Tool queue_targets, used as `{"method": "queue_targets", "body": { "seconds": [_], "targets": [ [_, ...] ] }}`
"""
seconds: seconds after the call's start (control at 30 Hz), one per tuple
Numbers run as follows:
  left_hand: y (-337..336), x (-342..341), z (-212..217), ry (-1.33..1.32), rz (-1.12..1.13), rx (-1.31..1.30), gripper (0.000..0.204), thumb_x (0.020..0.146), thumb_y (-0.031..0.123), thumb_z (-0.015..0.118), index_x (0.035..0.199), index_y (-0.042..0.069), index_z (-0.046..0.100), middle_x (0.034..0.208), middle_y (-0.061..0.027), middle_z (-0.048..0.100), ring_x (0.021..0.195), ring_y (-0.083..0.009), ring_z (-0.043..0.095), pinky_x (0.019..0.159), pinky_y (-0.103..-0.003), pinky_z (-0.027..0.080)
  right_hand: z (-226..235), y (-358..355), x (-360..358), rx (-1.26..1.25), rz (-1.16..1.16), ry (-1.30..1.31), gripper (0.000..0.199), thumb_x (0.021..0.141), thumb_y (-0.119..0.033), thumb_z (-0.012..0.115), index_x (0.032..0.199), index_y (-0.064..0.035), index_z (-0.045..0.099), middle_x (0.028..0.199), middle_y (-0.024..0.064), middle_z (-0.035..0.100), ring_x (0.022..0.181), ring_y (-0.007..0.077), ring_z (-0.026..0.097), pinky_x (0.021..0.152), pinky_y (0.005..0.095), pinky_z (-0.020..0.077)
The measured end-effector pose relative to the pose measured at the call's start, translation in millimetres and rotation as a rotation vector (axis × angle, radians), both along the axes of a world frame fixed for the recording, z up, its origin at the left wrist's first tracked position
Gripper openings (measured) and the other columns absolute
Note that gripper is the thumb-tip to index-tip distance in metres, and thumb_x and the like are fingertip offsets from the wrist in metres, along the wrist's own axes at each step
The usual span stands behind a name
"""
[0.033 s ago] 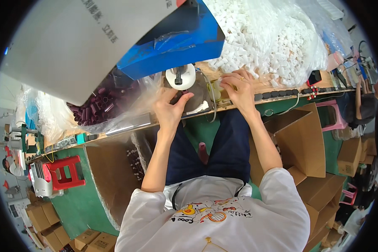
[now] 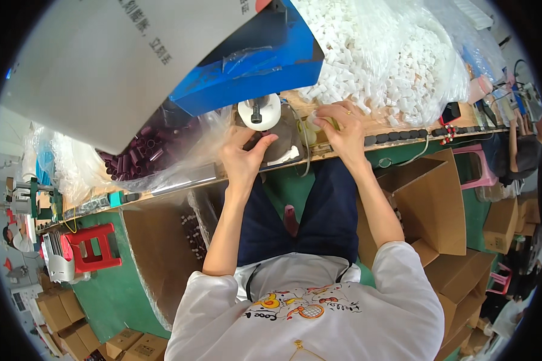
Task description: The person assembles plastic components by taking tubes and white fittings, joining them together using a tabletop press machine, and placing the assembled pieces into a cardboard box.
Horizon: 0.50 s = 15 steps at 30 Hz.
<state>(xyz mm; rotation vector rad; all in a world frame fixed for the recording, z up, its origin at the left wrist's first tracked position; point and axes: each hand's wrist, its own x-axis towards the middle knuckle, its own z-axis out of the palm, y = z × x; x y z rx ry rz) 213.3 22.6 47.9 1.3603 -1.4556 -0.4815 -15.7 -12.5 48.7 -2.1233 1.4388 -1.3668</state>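
Note:
My left hand (image 2: 243, 157) is at the bench edge, just below a round white machine head (image 2: 267, 114) with a black bolt (image 2: 256, 112) at its front. Its thumb and fingers curl toward each other there; whatever they hold is mostly hidden in the dark area under the head. My right hand (image 2: 343, 132), wearing a ring, is closed in a pinch on a small white plastic piece (image 2: 312, 118), right of the machine. Behind that hand spreads a big heap of white plastic pieces (image 2: 337, 54). Dark purple tubes (image 2: 141, 153) lie in clear plastic to the left.
A blue machine housing (image 2: 253, 75) and a large pale panel (image 2: 96, 66) rise over the bench. A grey cable (image 2: 308, 157) loops beside the machine. Open cardboard boxes (image 2: 430, 201) stand below on both sides. A red stool (image 2: 93, 248) is at the left.
My right hand has shifted very slightly, and the white piece at its fingertips shows a little more. My left hand stays in place under the machine head.

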Motion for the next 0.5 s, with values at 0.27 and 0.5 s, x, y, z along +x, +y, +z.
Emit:
{"method": "queue_targets", "body": {
  "seconds": [0.27,0.5],
  "targets": [
    [-11.1,8.3,3.9,-0.101,-0.064,-0.069,0.027,0.067,0.014,0.091,0.085,0.004,0.075,0.083,-0.0082,0.069,0.084,-0.0269,0.061,0.079,-0.039,0.048,27.0,-1.8,63.1,-0.032,0.248,-0.369,0.022,0.075,0.0,0.079,0.096,-0.0043,0.079,0.096,0.0082,0.076,0.095,0.0245,0.067,0.085,0.0357,0.0525],
    [0.9,-9.4,-1.6,-0.099,0.15,-0.12,0.026,0.066,0.011,0.09,0.082,0.005,0.07,0.08,-0.0079,0.067,0.08,-0.0268,0.06,0.077,-0.04,0.046,30.0,-4.4,69.6,-0.246,0.333,-0.206,0.021,0.071,-0.001,0.08,0.091,-0.005,0.079,0.094,0.0046,0.075,0.095,0.0259,0.066,0.081,0.0362,0.0528]
  ]
}}
